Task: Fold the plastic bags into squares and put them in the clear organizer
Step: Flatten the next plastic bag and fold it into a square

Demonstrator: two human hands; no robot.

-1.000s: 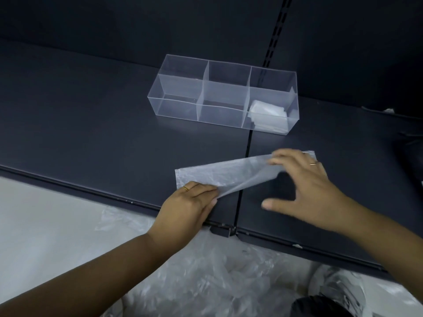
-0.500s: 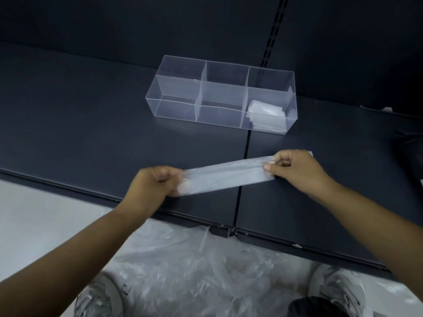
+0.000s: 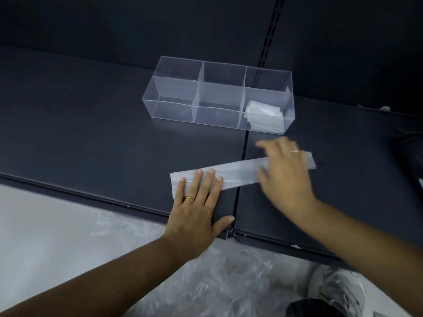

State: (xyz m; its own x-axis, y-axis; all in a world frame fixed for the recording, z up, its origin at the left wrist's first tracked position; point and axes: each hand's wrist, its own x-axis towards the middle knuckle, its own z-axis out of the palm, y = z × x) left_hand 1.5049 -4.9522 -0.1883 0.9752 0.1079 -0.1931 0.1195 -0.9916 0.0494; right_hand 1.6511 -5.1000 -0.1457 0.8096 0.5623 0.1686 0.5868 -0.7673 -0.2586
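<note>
A plastic bag, folded into a long narrow strip, is seen lying flat on the dark shelf, near its front edge and across the seam between two shelf panels. The left hand is laid flat, fingers straight and slightly spread; the fingertips are pressed on the strip's left end, while the palm and thumb are rested on the shelf in front of it. A gold ring is worn on this hand. The right hand is blurred by motion; it is spread open over the right part of the strip, nothing being gripped, and only the strip's far right tip is left uncovered. A thin ring is noted there too. The clear organizer, divided into three compartments, is set farther back on the shelf, apart from the strip. Folded white bags are held in its right compartment; nothing can be made out in the middle and left ones. Below the shelf edge, a heap of loose clear plastic bags is spread over the pale floor, and a light shoe is partly seen at lower right.
</note>
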